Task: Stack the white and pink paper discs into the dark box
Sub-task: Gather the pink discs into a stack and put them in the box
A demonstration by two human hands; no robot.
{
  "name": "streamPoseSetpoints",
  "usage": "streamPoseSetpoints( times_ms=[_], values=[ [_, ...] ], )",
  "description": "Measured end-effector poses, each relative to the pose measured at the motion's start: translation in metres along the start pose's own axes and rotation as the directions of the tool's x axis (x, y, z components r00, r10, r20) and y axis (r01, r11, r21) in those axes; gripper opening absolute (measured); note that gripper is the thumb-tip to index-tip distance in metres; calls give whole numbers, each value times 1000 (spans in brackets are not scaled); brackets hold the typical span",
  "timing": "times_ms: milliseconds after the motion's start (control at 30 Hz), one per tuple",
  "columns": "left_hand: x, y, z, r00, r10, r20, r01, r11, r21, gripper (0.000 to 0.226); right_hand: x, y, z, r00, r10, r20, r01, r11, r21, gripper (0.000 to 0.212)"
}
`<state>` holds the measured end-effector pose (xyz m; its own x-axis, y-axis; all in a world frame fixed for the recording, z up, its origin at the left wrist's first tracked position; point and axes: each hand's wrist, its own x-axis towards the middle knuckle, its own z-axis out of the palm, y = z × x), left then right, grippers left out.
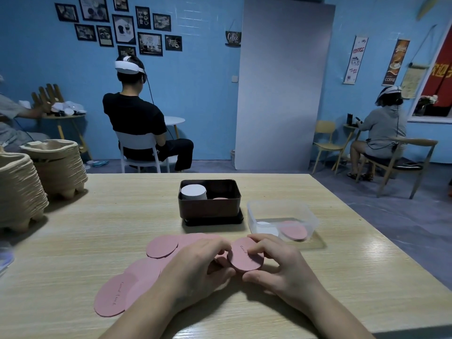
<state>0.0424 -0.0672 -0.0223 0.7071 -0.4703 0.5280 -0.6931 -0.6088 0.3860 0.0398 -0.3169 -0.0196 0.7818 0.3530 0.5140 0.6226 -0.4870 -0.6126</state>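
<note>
Left hand [195, 267] and right hand [276, 265] are curled round gathered pink discs [245, 256], best squared flush before the dark box [210, 209].

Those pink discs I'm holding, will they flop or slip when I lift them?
Probably light and stiff: the pink discs lie flat between left hand and right hand. May slide apart, like the loose discs fanned on the table.

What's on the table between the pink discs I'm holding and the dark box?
Head view: beyond the held pink discs, a bare strip of table, then the black lid under the dark box.
</note>
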Motion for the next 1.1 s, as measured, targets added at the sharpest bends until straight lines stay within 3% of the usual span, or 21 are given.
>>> streamPoseSetpoints(
  times_ms=[467, 800, 1100],
  values=[
    [-1, 4, -3, 1000, -2, -1, 2, 999, 53, 24, -1, -2, 1, 997, -2, 76, -1, 999, 42, 32],
    [-1, 5, 0, 1000, -8, -26, 10, 998, 64, 37, 0, -1, 4, 999, -35, 39, 40, 991, -131, 33],
    [1, 3, -1, 1000, -2, -7, 3, 993, 116, 32, 9, -4, 4, 997, -66, 47, 75, 974, -214, 33]
  ],
)
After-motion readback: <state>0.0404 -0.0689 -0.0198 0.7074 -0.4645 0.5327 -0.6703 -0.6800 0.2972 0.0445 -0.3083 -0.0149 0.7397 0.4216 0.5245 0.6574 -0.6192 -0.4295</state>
